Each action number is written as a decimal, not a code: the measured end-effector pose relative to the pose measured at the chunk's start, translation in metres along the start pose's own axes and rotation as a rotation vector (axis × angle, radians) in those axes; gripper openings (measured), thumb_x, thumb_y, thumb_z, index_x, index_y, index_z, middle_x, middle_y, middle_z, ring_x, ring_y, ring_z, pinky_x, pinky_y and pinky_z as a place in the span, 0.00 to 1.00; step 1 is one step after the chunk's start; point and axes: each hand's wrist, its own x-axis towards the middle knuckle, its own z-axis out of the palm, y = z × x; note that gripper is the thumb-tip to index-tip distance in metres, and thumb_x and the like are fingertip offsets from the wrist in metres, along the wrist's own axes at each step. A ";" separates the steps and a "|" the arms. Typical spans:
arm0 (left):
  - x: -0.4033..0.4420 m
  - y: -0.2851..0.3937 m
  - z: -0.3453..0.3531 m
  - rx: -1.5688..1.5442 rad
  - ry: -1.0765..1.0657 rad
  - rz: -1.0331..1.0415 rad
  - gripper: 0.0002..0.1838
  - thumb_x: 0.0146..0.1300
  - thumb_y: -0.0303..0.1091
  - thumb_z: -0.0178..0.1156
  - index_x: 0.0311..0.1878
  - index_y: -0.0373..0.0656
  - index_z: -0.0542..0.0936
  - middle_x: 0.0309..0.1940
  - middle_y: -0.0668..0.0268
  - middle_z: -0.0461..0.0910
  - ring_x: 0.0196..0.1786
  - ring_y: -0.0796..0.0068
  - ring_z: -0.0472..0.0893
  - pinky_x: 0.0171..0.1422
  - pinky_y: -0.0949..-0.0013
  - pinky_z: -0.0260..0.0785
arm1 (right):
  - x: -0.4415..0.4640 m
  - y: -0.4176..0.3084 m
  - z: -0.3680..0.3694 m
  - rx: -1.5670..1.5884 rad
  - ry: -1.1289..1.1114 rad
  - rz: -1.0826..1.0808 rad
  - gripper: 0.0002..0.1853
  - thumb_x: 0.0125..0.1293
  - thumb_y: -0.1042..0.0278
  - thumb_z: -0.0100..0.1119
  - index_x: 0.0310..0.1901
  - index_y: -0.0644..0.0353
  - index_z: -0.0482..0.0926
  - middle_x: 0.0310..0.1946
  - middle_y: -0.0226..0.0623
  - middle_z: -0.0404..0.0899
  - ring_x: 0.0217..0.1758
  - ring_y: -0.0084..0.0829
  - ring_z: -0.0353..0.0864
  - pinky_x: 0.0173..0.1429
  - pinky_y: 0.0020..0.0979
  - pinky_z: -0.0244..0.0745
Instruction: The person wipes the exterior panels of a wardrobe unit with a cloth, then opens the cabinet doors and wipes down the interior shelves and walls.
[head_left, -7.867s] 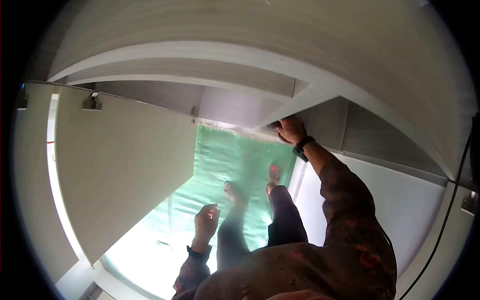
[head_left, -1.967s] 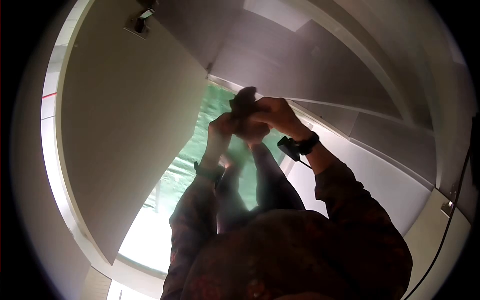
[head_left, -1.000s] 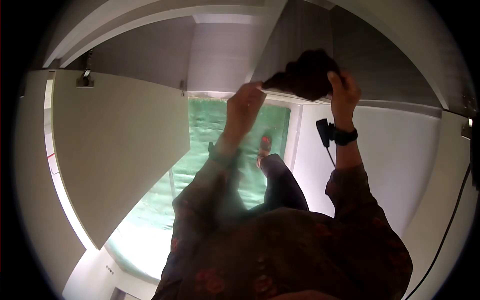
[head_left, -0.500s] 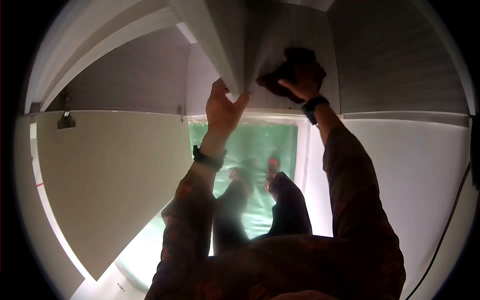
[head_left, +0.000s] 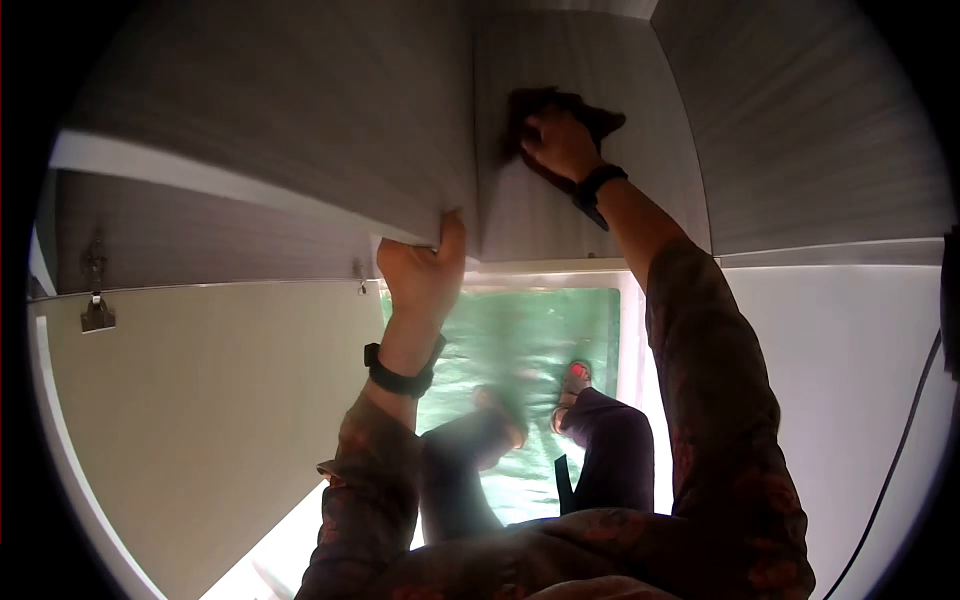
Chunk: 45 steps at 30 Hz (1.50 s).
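A dark brown cloth (head_left: 600, 120) lies bunched against the grey inner panel (head_left: 620, 60) of a cabinet. My right hand (head_left: 562, 145) presses on it with bent fingers gripping its folds. Lower and to the left, my left hand (head_left: 422, 270) is wrapped round the lower edge of an upright divider panel (head_left: 300, 100), its thumb on the near right side and the fingertips hidden behind the edge. Both wrists carry black bands.
A pale cabinet door (head_left: 210, 400) with a metal hinge (head_left: 98, 314) stands open at left. A white panel (head_left: 830, 380) fills the right, with a black cable (head_left: 895, 460) along it. My feet are on green sheeting (head_left: 530, 330) below.
The cloth went from between both hands to the inner panel under my right hand, which has since moved left and up. My left hand let go of it and took hold of the divider's edge.
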 end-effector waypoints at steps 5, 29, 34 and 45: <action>-0.002 0.000 0.006 0.019 -0.017 0.106 0.05 0.58 0.23 0.60 0.29 0.30 0.76 0.25 0.68 0.78 0.29 0.79 0.74 0.36 0.74 0.66 | 0.013 -0.068 -0.101 2.018 0.482 0.120 0.19 0.63 0.63 0.62 0.56 0.54 0.78 0.50 0.40 0.79 0.55 0.36 0.78 0.56 0.32 0.76; -0.009 0.005 0.005 -0.087 -0.047 0.063 0.07 0.59 0.23 0.59 0.40 0.30 0.77 0.36 0.62 0.80 0.38 0.72 0.76 0.47 0.69 0.69 | -0.019 -0.098 -0.061 1.048 0.791 -0.321 0.22 0.62 0.66 0.55 0.57 0.62 0.73 0.58 0.55 0.70 0.61 0.53 0.70 0.64 0.42 0.66; -0.010 -0.003 0.008 -0.169 -0.046 0.031 0.04 0.59 0.21 0.59 0.32 0.33 0.73 0.29 0.69 0.75 0.30 0.81 0.70 0.36 0.76 0.62 | 0.011 -0.037 -0.043 0.879 0.278 -0.039 0.19 0.65 0.61 0.53 0.55 0.58 0.75 0.49 0.52 0.78 0.55 0.49 0.76 0.59 0.41 0.70; -0.012 -0.008 0.004 -0.067 -0.027 0.093 0.05 0.59 0.22 0.59 0.30 0.31 0.74 0.25 0.67 0.75 0.29 0.77 0.71 0.37 0.75 0.65 | -0.022 0.125 -0.276 -0.965 0.576 0.309 0.24 0.60 0.61 0.59 0.58 0.59 0.74 0.65 0.47 0.65 0.64 0.51 0.64 0.66 0.47 0.60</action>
